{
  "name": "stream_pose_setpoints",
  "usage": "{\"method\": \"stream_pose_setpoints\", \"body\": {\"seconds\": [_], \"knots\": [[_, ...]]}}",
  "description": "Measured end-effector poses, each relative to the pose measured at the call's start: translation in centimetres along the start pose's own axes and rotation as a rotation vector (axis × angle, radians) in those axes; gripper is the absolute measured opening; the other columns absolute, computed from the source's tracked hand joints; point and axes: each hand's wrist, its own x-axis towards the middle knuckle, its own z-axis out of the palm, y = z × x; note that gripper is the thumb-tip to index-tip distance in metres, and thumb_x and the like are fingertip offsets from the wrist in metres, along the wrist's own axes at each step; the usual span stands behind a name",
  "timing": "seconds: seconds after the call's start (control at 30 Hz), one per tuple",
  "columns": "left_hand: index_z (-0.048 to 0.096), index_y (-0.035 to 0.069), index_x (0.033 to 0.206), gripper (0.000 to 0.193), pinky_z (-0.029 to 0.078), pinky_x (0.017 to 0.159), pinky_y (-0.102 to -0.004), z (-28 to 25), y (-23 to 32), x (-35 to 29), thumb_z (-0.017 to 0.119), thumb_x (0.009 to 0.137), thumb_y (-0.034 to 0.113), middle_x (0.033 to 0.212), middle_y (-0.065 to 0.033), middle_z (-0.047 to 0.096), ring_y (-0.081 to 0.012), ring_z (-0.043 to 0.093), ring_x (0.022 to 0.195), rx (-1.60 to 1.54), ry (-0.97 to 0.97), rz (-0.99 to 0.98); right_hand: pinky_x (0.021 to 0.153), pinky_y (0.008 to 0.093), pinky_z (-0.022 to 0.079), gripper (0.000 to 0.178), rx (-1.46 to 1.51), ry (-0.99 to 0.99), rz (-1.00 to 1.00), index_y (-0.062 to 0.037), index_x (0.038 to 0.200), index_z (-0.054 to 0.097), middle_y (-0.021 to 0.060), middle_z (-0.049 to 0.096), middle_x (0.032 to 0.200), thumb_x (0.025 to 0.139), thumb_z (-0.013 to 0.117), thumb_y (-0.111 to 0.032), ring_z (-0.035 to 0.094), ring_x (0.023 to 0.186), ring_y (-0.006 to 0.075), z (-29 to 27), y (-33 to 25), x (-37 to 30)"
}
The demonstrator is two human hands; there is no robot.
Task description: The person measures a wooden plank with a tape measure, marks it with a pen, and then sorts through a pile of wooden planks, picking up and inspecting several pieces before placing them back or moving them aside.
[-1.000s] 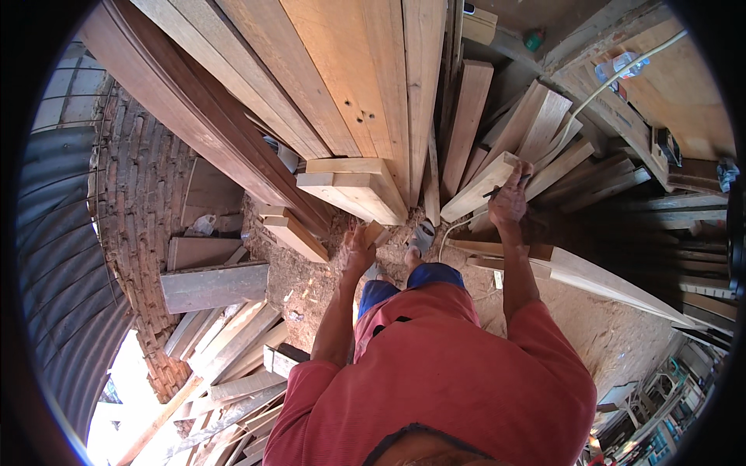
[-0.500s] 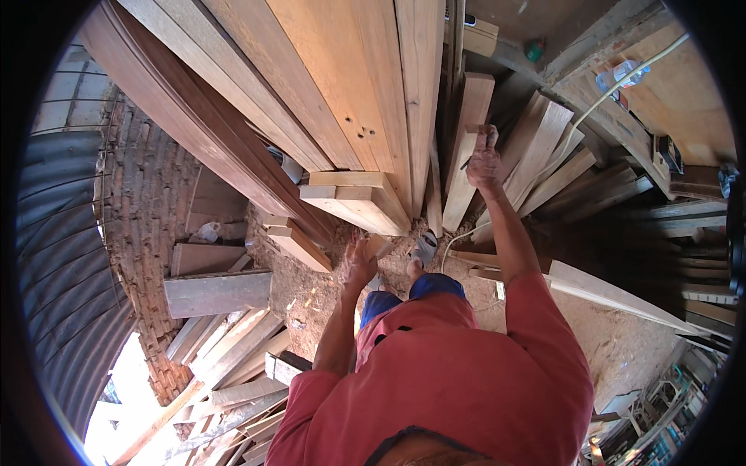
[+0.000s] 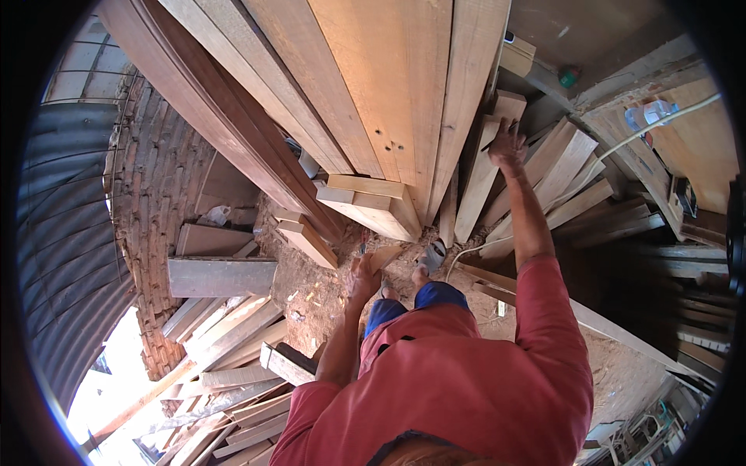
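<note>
My left hand (image 3: 362, 281), low in the middle, is closed round a short, flat wooden offcut (image 3: 385, 257) that points toward my feet. A small bluish tip shows above its fingers; its kind is unclear. My right hand (image 3: 508, 149) reaches out to the upper right and is closed at the upper end of a leaning pale plank (image 3: 475, 182). A thin dark stick (image 3: 487, 146) juts out from between its fingers. Behind that plank leans another board (image 3: 510, 104). Just left of it stand long, wide boards (image 3: 381, 85), next to a stepped block of stacked timber (image 3: 373, 206).
A dark reddish curved board (image 3: 210, 116) leans at the left, before a brick wall (image 3: 155, 179). Scrap wood (image 3: 241, 388) lies in a heap at lower left. A pale cable (image 3: 598, 159) runs along the right, near a plastic bottle (image 3: 653, 113). My sandaled foot (image 3: 431, 258) stands on the dirt floor.
The view has shifted, so most things sit farther right. My right hand and the plank's upper end have moved farther away. The offcut in my left hand shows more of its face.
</note>
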Motion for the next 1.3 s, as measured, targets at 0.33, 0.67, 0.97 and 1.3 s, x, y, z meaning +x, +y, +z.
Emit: {"method": "stream_pose_setpoints", "body": {"seconds": [0.33,0.67,0.97,1.3], "knots": [[0.06,0.017,0.138,0.057,0.056,0.091,-0.0543,1.2,0.0,-0.6,0.081,0.085,0.025,0.121,-0.0198,0.064,-0.0444,0.066,0.111,0.035,-0.017,-0.063,0.114,0.0624,0.042,0.09,-0.067,0.111,-0.183,-0.0161,0.16,0.041,0.0211,0.035,0.17,0.086,0.082,-0.046,0.043,0.143,0.054,-5.5,0.6,9.6],[0.056,0.014,0.139,0.057,0.054,0.096,-0.055,1.0,1.7,-1.7,0.078,0.087,0.022,0.122,-0.0229,0.063,-0.047,0.063,0.115,-0.007,-0.092,-0.102,0.111,0.0714,0.041,0.085,-0.074,0.063,-0.12,-0.0275,0.158,0.041,0.0113,0.037,0.166,0.087,0.078,-0.057,0.034,0.15,0.0495,0.6,2.4,11.1],[0.052,0.012,0.138,0.06,0.055,0.09,-0.0584,1.1,0.8,0.2,0.078,0.085,0.022,0.122,-0.0249,0.061,-0.0503,0.064,0.11,0.0,0.002,0.07,0.109,0.0717,0.04,0.081,0.048,0.253,-0.016,-0.0248,0.158,0.038,0.0158,0.038,0.16,0.088,0.078,-0.034,0.038,0.143,0.0469,-2.6,1.5,-5.4],[0.054,0.008,0.13,0.051,0.053,0.094,-0.0587,-2.1,-1.7,5.9,0.077,0.085,0.018,0.119,-0.0263,0.061,-0.0507,0.064,0.111,0.095,-0.327,0.481,0.116,0.0595,0.036,0.076,0.112,0.481,-0.034,-0.0197,0.154,0.048,0.0217,0.048,0.156,0.087,0.081,-0.034,0.042,0.139,0.0514,-1.9,1.3,-27.2]]}}
